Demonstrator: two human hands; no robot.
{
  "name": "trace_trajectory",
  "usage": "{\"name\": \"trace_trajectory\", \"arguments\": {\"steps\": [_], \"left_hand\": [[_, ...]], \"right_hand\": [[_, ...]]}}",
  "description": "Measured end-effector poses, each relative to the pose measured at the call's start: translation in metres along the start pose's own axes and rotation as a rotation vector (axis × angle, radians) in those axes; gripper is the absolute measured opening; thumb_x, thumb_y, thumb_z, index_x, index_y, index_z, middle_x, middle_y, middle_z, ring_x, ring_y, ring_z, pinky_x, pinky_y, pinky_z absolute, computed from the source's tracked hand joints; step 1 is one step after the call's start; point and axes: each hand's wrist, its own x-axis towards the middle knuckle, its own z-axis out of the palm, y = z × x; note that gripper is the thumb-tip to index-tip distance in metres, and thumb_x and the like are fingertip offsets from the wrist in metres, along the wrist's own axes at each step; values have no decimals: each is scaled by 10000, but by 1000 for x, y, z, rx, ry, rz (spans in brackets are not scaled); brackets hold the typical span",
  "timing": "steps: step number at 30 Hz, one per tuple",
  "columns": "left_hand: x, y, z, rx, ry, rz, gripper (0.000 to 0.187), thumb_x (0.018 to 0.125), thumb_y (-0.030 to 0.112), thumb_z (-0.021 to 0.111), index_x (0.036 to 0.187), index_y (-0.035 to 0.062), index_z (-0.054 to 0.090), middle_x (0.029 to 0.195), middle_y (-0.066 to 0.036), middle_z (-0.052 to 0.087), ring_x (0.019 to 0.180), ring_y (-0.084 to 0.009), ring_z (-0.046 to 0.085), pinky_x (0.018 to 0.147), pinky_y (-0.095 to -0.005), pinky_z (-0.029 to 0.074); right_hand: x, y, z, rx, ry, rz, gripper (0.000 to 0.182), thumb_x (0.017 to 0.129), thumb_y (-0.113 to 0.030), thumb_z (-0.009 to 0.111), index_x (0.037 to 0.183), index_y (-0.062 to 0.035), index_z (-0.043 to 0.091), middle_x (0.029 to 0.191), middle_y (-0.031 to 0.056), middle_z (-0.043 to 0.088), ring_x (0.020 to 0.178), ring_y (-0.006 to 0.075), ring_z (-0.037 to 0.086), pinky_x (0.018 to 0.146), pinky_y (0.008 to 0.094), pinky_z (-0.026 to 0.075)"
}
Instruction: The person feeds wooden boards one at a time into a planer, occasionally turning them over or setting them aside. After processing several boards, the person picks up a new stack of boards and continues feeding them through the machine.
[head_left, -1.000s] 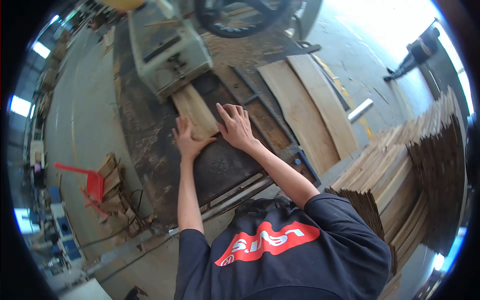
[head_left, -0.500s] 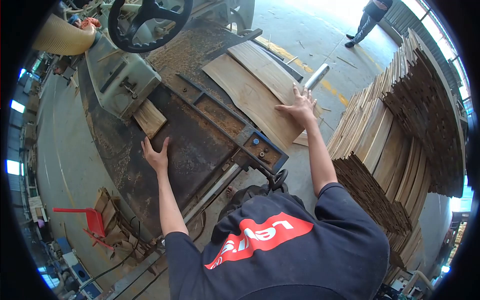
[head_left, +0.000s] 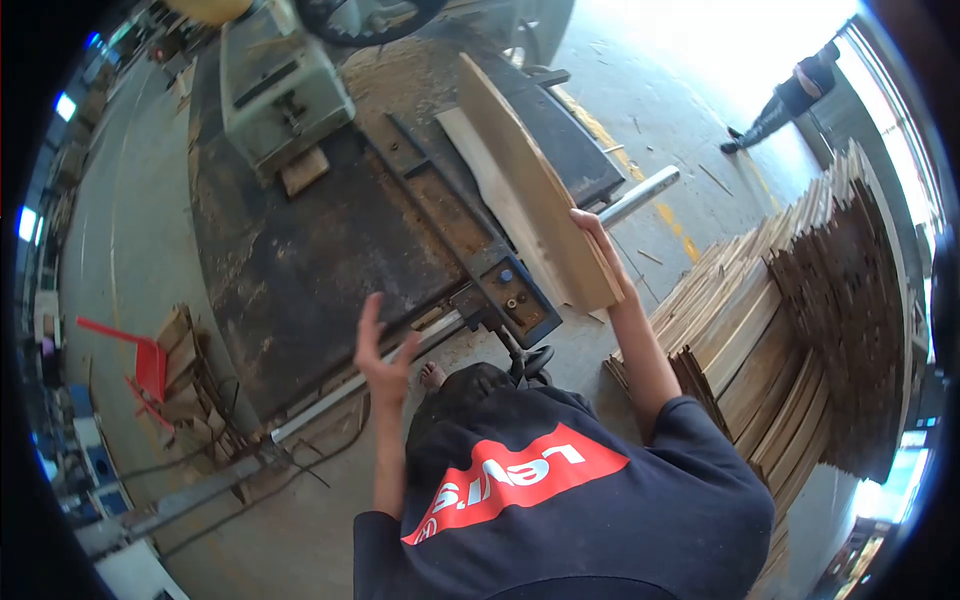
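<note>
My right hand (head_left: 602,250) grips the near end of a long wooden board (head_left: 520,160), which is tipped up on its edge. Its fingers are partly hidden behind the wood. Beneath and left of it, a second board with a wavy edge (head_left: 487,165) lies flat on the machine table. My left hand (head_left: 384,352) hangs in the air over the table's front edge, fingers apart and nothing in it. A short wood piece (head_left: 304,172) sticks out from under the grey machine housing (head_left: 285,110).
A dark metal table (head_left: 310,260) carries a fence frame (head_left: 430,190) and sawdust. Tall stacks of boards (head_left: 740,340) stand at the right. A person (head_left: 800,90) stands at the far right. A red dustpan-like object (head_left: 150,368) sits at the left. A black handwheel (head_left: 370,20) is above.
My right hand has taken hold of one board and lifted it onto its edge. My left hand has drawn back from the short wood piece. The view has shifted.
</note>
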Motion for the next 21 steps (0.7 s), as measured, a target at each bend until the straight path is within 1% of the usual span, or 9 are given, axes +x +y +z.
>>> {"name": "trace_trajectory", "arguments": {"steps": [1,3,7,9,10,12,13,16,21], "left_hand": [[-12,18,7,-8,-87,11,1070,719,429,943,1557,-2,438,1557,-191,515,1464,-334,459,1139,-484,406],[-29,43,20,124,-235,69,1268,624,443,981,1615,10,319,1637,-212,389,1510,-351,389,1172,-515,369],[-52,59,32,340,-210,76,1392,552,452,1001,1631,1,248,1655,-304,277,1535,-413,322,1198,-527,340],[-56,42,33,278,-42,7,1385,563,365,1009,1637,-1,215,1653,-359,203,1545,-452,275,1216,-506,331],[-56,36,29,283,-24,1,1385,563,365,1009,1637,-1,215,1653,-359,203,1545,-452,275,1216,-506,331],[-52,24,8,315,53,34,1349,593,233,1003,1642,-4,187,1658,-357,185,1552,-455,253,1226,-469,329],[-50,18,1,335,31,18,1326,610,134,982,1647,-1,166,1663,-358,166,1557,-452,238,1229,-461,330],[-43,-10,-10,431,26,58,1312,620,97,957,1649,10,147,1673,-343,137,1541,-512,217,1230,-509,325],[-26,-25,-25,433,22,64,1283,641,67,925,1648,0,133,1675,-341,134,1549,-507,198,1239,-503,308]], "right_hand": [[-7,10,18,-14,-22,25,790,864,-561,726,1369,38,619,1284,185,697,1106,304,712,949,398,586],[-13,36,55,352,-365,91,717,942,-520,635,1419,12,569,1266,179,701,1024,284,736,878,378,616],[-14,88,114,452,-422,270,711,971,-531,589,1432,9,546,1262,170,693,1076,265,715,943,400,590],[3,124,126,371,-412,324,707,972,-536,590,1420,10,556,1265,169,692,1092,259,710,958,395,582],[14,141,124,294,-382,354,703,974,-541,592,1408,12,566,1269,168,691,1107,252,704,974,389,573],[28,157,127,210,-362,377,664,1010,-539,582,1377,15,586,1261,161,690,1086,243,707,953,367,576],[28,160,136,172,-333,361,645,1030,-529,567,1366,20,592,1251,156,694,1074,240,708,945,366,577],[36,161,149,-2,-303,331,580,1094,-474,501,1357,32,606,1218,139,707,1060,208,703,919,358,577],[61,175,172,-291,-299,-9,504,1118,-386,475,1369,31,608,1172,124,719,1040,183,695,895,350,559]]}}
